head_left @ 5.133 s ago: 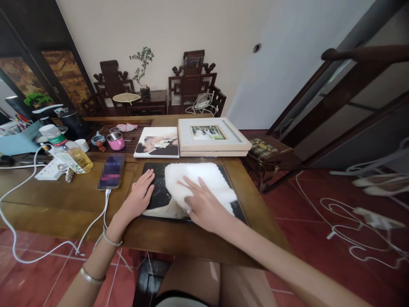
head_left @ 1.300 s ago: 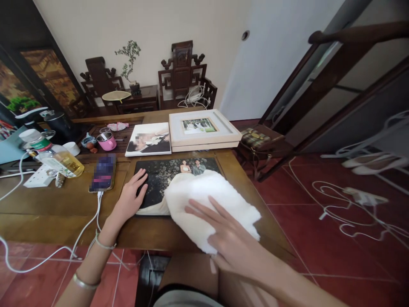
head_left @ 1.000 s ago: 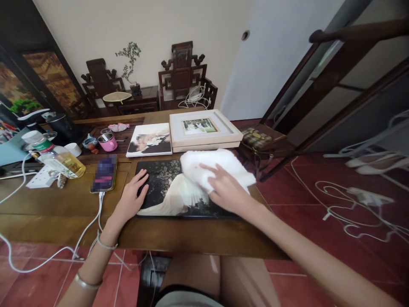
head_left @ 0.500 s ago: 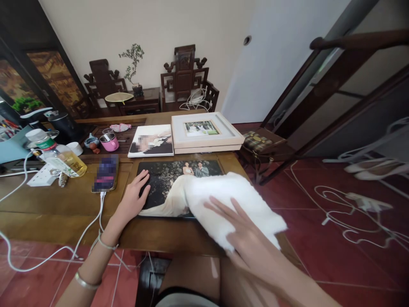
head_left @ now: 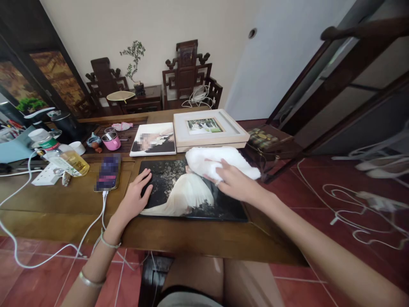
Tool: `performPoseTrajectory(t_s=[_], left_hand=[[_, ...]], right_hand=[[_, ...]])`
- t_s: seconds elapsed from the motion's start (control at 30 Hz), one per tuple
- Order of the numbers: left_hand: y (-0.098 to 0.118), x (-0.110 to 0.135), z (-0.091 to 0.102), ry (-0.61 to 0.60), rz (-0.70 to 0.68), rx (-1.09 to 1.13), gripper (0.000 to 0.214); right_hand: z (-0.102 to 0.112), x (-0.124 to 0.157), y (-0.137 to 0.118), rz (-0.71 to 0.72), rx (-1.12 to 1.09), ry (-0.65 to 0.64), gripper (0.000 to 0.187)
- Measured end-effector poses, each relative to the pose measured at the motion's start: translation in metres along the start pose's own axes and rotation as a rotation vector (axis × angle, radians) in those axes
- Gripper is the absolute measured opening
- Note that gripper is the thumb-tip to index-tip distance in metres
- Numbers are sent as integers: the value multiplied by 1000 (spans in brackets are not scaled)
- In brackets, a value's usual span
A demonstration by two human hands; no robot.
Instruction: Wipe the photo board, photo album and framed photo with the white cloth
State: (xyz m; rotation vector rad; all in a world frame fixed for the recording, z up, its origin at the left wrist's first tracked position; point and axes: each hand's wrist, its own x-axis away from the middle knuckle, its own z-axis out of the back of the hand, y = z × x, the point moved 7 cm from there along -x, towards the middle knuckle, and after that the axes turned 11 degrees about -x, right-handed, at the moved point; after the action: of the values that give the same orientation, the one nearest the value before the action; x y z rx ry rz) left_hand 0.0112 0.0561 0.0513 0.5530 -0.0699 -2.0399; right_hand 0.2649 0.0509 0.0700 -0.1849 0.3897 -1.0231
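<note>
A dark wedding photo panel [head_left: 179,196] lies flat on the wooden table, showing a long pale gown. My left hand [head_left: 137,194] rests on its left edge, fingers spread. On the panel's upper right, my right hand [head_left: 234,181] presses and holds a white towel [head_left: 207,160], its fingers partly sunk in the fabric. The towel covers that corner of the photo and reaches the edge of the framed picture behind it.
Behind the panel are a smaller photo board [head_left: 153,138] and a white-framed picture [head_left: 211,128]. To the left lie a charging phone [head_left: 108,170], a power strip [head_left: 47,175], a bottle [head_left: 72,160] and a pink cup [head_left: 111,140]. White cables [head_left: 92,230] hang over the table's front edge.
My right hand has pushed the towel away from me, from the panel's near right to its far right corner. The lower right of the photo is now uncovered. My left hand stays put.
</note>
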Motion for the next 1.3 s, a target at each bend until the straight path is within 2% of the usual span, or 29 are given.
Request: performPoseTrajectory(t_s=[0.1, 0.23, 0.33, 0.53, 0.6, 0.67, 0.8, 1.03, 1.13, 1.23, 1.3], left_hand=[[0, 0, 0, 1, 4, 0, 39], [0, -1, 0, 1, 10, 3, 39], [0, -1, 0, 0, 13, 3, 40], [-1, -1, -1, 11, 13, 1, 41], [-1, -1, -2, 14, 11, 0, 41], [-1, -1, -2, 13, 11, 1, 40], [0, -1, -1, 9, 6, 5, 40], [0, 0, 0, 1, 6, 2, 39], [0, 0, -1, 5, 10, 8, 39], [0, -1, -1, 11, 20, 12, 38], [0, -1, -1, 15, 26, 12, 38]], right_hand=[[0, -18, 15, -48, 28, 12, 16], [-2, -13, 7, -35, 40, 15, 16], [-5, 16, -16, 22, 43, 33, 16], [-12, 102, -79, 164, -43, 93, 20], [-14, 119, -93, 194, -89, 89, 18], [-15, 124, -99, 206, -116, 84, 17], [-10, 102, -79, 166, -82, 103, 21], [-1, 17, 7, 9, -40, 105, 17], [0, -5, 32, -46, -40, 93, 17], [0, -5, 34, -66, -36, 108, 17], [-2, 9, 21, -50, -39, 122, 17]])
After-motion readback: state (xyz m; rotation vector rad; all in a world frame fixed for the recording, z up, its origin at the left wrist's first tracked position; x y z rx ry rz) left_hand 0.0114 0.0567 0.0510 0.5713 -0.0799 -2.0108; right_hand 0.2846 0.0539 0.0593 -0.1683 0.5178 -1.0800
